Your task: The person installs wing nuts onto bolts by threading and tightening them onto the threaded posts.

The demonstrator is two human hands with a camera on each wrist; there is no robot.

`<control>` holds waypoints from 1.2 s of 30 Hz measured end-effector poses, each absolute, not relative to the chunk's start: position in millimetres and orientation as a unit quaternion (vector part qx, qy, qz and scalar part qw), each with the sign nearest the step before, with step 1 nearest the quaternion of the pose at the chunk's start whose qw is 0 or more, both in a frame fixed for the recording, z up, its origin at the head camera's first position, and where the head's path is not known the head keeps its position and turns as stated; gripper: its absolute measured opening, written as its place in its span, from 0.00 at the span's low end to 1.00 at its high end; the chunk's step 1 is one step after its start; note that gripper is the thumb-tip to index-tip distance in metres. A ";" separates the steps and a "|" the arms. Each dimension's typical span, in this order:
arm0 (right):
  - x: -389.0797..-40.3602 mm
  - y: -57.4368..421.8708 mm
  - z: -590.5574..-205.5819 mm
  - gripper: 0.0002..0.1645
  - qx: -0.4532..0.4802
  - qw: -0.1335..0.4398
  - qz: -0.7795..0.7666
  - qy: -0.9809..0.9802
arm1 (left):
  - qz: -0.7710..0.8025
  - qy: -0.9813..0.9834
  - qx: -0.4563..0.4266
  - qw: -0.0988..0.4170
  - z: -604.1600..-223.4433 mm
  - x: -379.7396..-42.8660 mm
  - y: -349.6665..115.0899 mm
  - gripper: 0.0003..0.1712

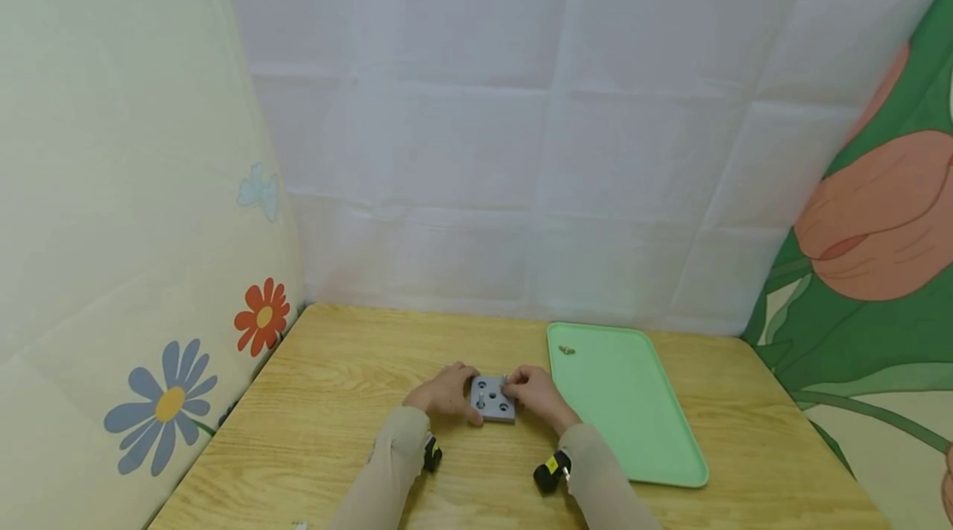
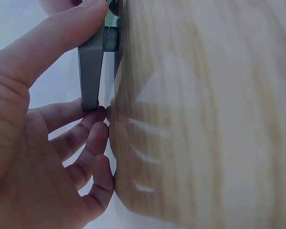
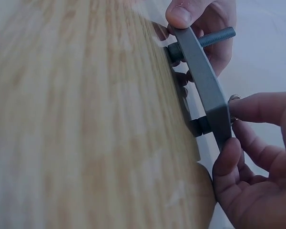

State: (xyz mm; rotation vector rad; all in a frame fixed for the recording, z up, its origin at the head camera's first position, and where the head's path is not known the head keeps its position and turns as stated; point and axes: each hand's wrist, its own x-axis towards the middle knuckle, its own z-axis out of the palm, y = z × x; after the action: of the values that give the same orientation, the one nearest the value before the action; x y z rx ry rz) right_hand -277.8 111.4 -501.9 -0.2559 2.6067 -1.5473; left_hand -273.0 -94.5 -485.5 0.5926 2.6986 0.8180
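A grey metal plate (image 1: 492, 398) with several holes is held slightly tilted above the wooden table. Bolts pass up through it; one threaded bolt shank (image 3: 218, 36) stands out of its upper face, and bolt heads (image 3: 200, 127) show underneath. My left hand (image 1: 449, 394) grips the plate's left side between thumb and fingers. At the far right corner, my right hand (image 1: 540, 394) pinches a small metal wing nut (image 3: 234, 97) at a bolt's end, mostly hidden by the fingers. Other fingers of that hand touch the plate's edge.
A light green tray (image 1: 633, 406) lies to the right of the hands, with small brass-coloured wing nuts (image 1: 567, 350) near its far left corner. The wooden table (image 1: 357, 365) meets a white cloth backdrop (image 1: 447, 141). A small pale object (image 1: 300, 526) lies at the front edge.
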 end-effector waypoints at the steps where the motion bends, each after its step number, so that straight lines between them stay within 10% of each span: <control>1: -277.2 111.5 -501.8 0.06 -0.087 0.048 -0.510 0.855 | 0.281 0.928 0.205 0.129 -485.5 -273.2 -94.3 0.45; 36: -278.3 112.5 -502.9 0.07 -0.093 0.041 -0.501 0.859 | 0.279 0.930 0.201 0.130 -485.5 -272.8 -94.7 0.45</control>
State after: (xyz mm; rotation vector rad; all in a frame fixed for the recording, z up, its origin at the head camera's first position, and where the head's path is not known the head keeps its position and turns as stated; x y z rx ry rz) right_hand -278.3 112.5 -502.9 -0.2864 2.6320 -1.5355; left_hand -272.8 -94.7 -485.5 0.5833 2.7013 0.8103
